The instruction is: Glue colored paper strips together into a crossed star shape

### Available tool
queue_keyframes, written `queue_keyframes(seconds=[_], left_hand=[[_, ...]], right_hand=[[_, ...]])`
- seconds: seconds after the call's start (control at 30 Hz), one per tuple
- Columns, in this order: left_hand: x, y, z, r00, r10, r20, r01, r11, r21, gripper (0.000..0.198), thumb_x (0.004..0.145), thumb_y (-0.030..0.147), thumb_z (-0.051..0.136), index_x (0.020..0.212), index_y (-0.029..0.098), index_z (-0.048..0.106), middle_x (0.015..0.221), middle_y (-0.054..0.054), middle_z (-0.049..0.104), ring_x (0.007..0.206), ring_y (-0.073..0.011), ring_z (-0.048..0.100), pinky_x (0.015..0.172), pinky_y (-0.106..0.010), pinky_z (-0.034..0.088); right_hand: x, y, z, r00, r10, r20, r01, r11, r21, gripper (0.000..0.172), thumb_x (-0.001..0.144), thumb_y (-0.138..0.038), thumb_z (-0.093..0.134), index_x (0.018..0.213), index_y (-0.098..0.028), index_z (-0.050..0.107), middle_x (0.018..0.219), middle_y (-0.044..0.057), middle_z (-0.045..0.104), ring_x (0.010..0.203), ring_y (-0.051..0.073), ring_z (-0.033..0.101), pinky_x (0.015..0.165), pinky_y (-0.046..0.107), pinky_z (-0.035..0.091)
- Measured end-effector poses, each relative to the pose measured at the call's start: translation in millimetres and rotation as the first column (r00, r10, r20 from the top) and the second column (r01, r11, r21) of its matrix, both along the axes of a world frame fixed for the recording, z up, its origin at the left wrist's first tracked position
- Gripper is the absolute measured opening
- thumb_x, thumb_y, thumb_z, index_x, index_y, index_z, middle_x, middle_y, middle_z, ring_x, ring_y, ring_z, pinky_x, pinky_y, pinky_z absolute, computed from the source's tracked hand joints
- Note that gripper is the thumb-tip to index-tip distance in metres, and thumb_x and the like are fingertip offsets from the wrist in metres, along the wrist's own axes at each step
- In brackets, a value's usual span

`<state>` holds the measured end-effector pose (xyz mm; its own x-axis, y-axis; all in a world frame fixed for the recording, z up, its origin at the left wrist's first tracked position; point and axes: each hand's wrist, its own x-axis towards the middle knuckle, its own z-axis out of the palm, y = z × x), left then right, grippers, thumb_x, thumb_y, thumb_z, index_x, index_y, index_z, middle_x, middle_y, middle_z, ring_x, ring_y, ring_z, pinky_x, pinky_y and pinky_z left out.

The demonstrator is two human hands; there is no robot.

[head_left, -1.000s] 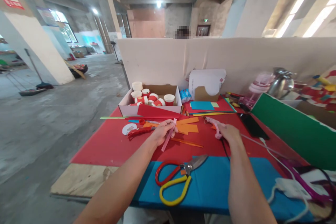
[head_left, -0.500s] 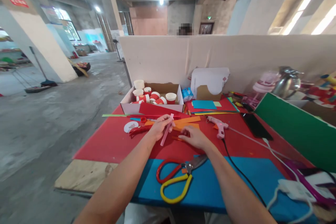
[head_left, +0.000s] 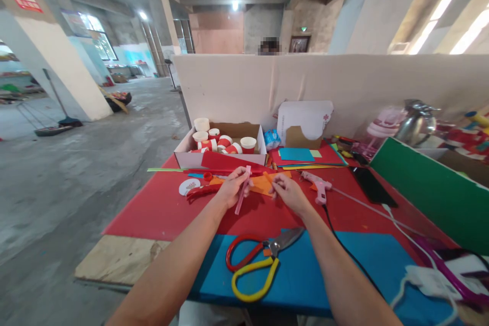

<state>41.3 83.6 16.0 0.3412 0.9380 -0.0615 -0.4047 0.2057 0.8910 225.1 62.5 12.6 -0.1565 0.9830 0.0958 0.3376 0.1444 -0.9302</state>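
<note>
Over the middle of the red sheet [head_left: 153, 209], my left hand [head_left: 232, 186] grips a narrow pink strip [head_left: 241, 198] that slants downward. To its right, my right hand [head_left: 286, 189] pinches a small orange strip [head_left: 268, 179]. Beneath and behind both hands lie flat orange paper pieces [head_left: 261, 186]. Nearer to me, scissors [head_left: 254, 279] with one red and one yellow handle rest on a blue sheet [head_left: 305, 270]. A pink glue gun [head_left: 319, 184] lies right of my right hand.
Behind my hands stands a box [head_left: 183, 159] of red-and-white paper cups. A black phone [head_left: 372, 186], cables and a green board [head_left: 431, 188] are on the right. At the back is a pale partition [head_left: 229, 86], with a person's head above it.
My right hand has lifted slightly from the red sheet and now holds the orange strip upright near the pink one. My left hand keeps its grip on the pink strip.
</note>
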Motion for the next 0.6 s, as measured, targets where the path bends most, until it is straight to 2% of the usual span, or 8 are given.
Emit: queue_keyframes(seconds=[0.1,0.23,0.33,0.43,0.6], left_hand=[[1,-2,2.9,1.0,-0.022,-0.008,0.022,1.0,-0.019,0.033,0.068,0.039,0.068,0.073,0.018,0.044,0.05,0.006,0.05,0.032,-0.0018,0.029,0.034,-0.015,0.02],[3,-6,5.6,0.996,-0.046,-0.078,0.045,0.999,-0.013,0.032,0.065,0.034,0.071,0.073,0.015,0.047,0.051,0.005,0.051,0.032,0.0003,0.027,0.034,-0.014,0.016],[5,-8,4.8,0.989,-0.084,-0.12,0.081,0.996,-0.03,0.032,0.063,0.032,0.072,0.078,0.014,0.051,0.052,0.005,0.052,0.031,0.001,0.025,0.033,-0.015,0.013],[7,-8,2.4,0.986,-0.099,-0.132,0.093,0.994,-0.056,0.032,0.062,0.033,0.072,0.074,0.015,0.049,0.051,0.004,0.053,0.03,0.001,0.026,0.033,-0.015,0.011],[9,-7,-0.8,0.984,-0.026,-0.178,0.016,0.998,-0.055,0.031,0.059,0.032,0.073,0.067,0.015,0.048,0.046,0.005,0.05,0.028,0.0008,0.025,0.033,-0.016,0.01]], right_hand=[[-3,-3,4.9,0.946,0.018,-0.323,-0.065,0.989,-0.134,0.017,0.076,-0.035,0.053,0.081,-0.022,0.044,0.061,-0.005,0.058,0.045,0.009,0.051,0.052,0.025,0.046],[-9,-7,5.0,0.857,-0.008,-0.515,-0.142,0.957,-0.252,0.021,0.072,-0.034,0.06,0.081,-0.021,0.046,0.058,-0.005,0.057,0.041,0.006,0.046,0.044,0.02,0.043],[-11,-8,2.5,0.834,0.016,-0.552,-0.217,0.929,-0.301,0.02,0.073,-0.033,0.061,0.078,-0.02,0.047,0.057,-0.005,0.058,0.041,0.006,0.046,0.042,0.019,0.043],[-13,-10,1.8,0.858,0.07,-0.509,-0.263,0.911,-0.317,0.02,0.074,-0.035,0.06,0.078,-0.019,0.048,0.056,-0.004,0.059,0.04,0.006,0.047,0.043,0.019,0.044],[-19,-14,4.3,0.9,0.09,-0.426,-0.24,0.919,-0.314,0.025,0.076,-0.042,0.057,0.08,-0.018,0.05,0.059,-0.002,0.062,0.043,0.007,0.053,0.043,0.019,0.044]])
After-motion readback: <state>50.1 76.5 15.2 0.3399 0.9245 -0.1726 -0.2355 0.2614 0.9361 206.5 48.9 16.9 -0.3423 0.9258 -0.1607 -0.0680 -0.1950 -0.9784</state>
